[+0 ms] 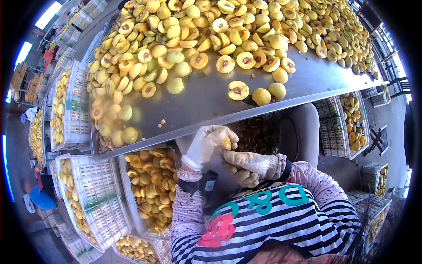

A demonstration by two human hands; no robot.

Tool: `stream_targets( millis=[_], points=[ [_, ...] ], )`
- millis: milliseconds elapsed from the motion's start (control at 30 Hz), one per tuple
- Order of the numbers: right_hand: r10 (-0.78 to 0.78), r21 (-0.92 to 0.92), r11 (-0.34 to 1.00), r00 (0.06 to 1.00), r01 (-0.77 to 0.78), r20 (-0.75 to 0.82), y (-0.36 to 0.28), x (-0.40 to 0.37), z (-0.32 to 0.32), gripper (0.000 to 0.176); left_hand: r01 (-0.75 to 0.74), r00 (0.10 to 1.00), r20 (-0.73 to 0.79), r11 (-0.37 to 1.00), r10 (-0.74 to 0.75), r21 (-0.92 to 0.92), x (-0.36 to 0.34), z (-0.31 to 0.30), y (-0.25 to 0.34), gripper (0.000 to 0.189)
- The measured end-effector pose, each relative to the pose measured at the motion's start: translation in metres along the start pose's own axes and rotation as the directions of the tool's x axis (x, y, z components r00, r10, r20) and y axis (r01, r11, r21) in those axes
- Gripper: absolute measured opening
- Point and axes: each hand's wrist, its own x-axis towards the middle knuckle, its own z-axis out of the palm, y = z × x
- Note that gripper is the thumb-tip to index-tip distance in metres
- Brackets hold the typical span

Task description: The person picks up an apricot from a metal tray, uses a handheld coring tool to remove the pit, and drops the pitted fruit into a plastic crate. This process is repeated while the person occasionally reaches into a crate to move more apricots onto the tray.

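Note:
My left hand, in a white glove, is closed around a small yellow apricot piece just off the table's near edge. Close beside it, my right hand wears a stained glove. Its fingers are curled in, and whatever they may hold is hidden. Both hands are above my lap. In front of them, the metal table carries a large heap of cut apricots, many with brown pits showing. A cut apricot half and two rounded pieces lie near the edge.
A crate of pitted halves stands below the table at left, beside more white crates. Another filled crate is at right. Dark scraps lie below the table edge. A person in blue is at far left.

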Motion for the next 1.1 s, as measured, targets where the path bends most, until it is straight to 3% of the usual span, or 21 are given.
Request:
stream_targets(
  millis=[67, 133, 200, 267, 300, 333, 367, 433, 500, 533, 567, 600, 633, 667, 733, 833, 900, 933, 1000, 1033, 1100],
  points=[
    [-0.061, 0.317, 0.948, 0.951, -0.040, 0.304, 0.012, 0.013, -0.009, 0.046, -0.022, 0.999, -0.050, 0.995, 0.018, -0.094, -0.004, 0.002, -0.002, 0.043],
    [-0.218, 0.571, 0.792, 0.774, -0.216, 0.595, 0.026, 0.032, -0.013, 0.047, -0.068, 0.985, -0.168, 0.977, 0.033, -0.204, -0.008, 0.012, 0.000, 0.046],
    [-0.263, 0.562, 0.789, 0.691, -0.247, 0.673, 0.024, 0.030, -0.004, 0.047, -0.282, 0.911, -0.370, 0.929, 0.181, -0.238, -0.006, 0.019, -0.014, 0.047],
    [-0.250, 0.435, 0.883, 0.605, -0.178, 0.756, 0.018, 0.024, 0.006, 0.049, -0.278, 0.777, -0.630, 0.896, -0.003, -0.347, -0.021, 0.024, -0.010, 0.046],
    [-0.229, 0.542, 0.785, 0.673, -0.299, 0.704, 0.023, 0.023, -0.001, 0.050, -0.311, 0.666, -0.697, 0.948, 0.266, 0.064, -0.037, 0.019, -0.015, 0.045],
    [-0.310, 0.583, 0.795, 0.716, -0.166, 0.625, 0.022, 0.029, 0.000, 0.051, -0.229, 0.495, -0.703, 0.857, 0.510, 0.461, -0.051, 0.013, -0.021, 0.044],
    [-0.297, 0.613, 0.778, 0.779, -0.137, 0.552, 0.024, 0.038, -0.010, 0.053, -0.282, 0.288, -0.638, 0.700, 0.715, 0.656, -0.064, -0.003, -0.030, 0.049],
    [-0.285, 0.584, 0.812, 0.885, 0.018, 0.369, 0.026, 0.041, -0.027, 0.054, -0.079, 0.119, -0.605, 0.615, 0.788, 0.785, -0.105, -0.038, -0.062, 0.052],
    [-0.325, 0.426, 0.874, 0.933, 0.234, 0.154, 0.029, 0.037, -0.033, 0.054, 0.592, 0.315, -0.459, 0.206, 0.831, 0.779, -0.155, -0.127, -0.161, 0.041],
    [-0.303, 0.403, 0.884, 0.947, 0.236, 0.111, 0.029, 0.034, -0.031, 0.054, 0.761, 0.599, -0.702, 0.001, 0.385, 0.649, -0.171, -0.116, -0.175, 0.037],
    [-0.289, 0.374, 0.895, 0.955, 0.244, 0.068, 0.023, 0.029, -0.027, 0.054, 0.772, 0.568, -0.763, 0.122, 0.308, 0.624, -0.170, -0.110, -0.153, 0.034],
    [-0.285, 0.344, 0.901, 0.958, 0.263, 0.013, 0.015, 0.022, -0.025, 0.054, 0.769, 0.551, -0.804, 0.239, 0.224, 0.594, -0.167, -0.102, -0.129, 0.032],
    [-0.298, 0.317, 0.904, 0.954, 0.287, -0.014, 0.013, 0.015, -0.023, 0.054, 0.560, 0.549, -0.642, 0.334, 0.536, 0.758, -0.158, -0.087, -0.101, 0.024],
    [-0.301, 0.278, 0.910, 0.951, 0.309, -0.074, 0.009, 0.007, -0.018, 0.053, 0.322, 0.488, -0.521, 0.411, 0.700, 0.853, -0.138, -0.072, -0.068, 0.025],
    [-0.303, 0.189, 0.922, 0.933, 0.339, -0.196, 0.003, -0.009, -0.006, 0.053, 0.029, 0.491, -0.321, 0.353, 0.810, 0.935, -0.076, -0.011, 0.008, 0.025],
    [-0.434, 0.095, 0.880, 0.869, 0.466, -0.239, -0.001, -0.028, -0.010, 0.052, -0.031, 0.700, -0.175, 0.275, 0.692, 0.961, 0.026, 0.015, 0.039, 0.023],
    [-0.511, 0.091, 0.836, 0.829, 0.541, -0.227, -0.003, -0.044, -0.020, 0.052, 0.073, 0.792, -0.169, 0.183, 0.586, 0.980, 0.092, 0.018, 0.032, 0.039],
    [-0.526, 0.084, 0.826, 0.815, 0.558, -0.241, -0.004, -0.052, -0.024, 0.052, 0.018, 0.816, -0.063, 0.085, 0.574, 0.996, 0.116, 0.019, 0.025, 0.044],
    [-0.554, 0.077, 0.802, 0.787, 0.592, -0.272, -0.004, -0.065, -0.031, 0.052, -0.039, 0.931, -0.065, 0.273, 0.360, 0.961, 0.140, 0.024, 0.023, 0.044],
    [-0.592, 0.045, 0.777, 0.754, 0.627, -0.285, -0.005, -0.069, -0.033, 0.049, 0.041, 0.959, -0.125, 0.310, 0.255, 0.950, 0.142, 0.040, 0.035, 0.040],
    [-0.620, -0.112, 0.777, 0.725, 0.619, -0.300, -0.009, -0.076, -0.037, 0.046, -0.147, 0.920, -0.151, 0.678, 0.361, 0.720, 0.135, 0.044, 0.021, 0.036]
  ],
)
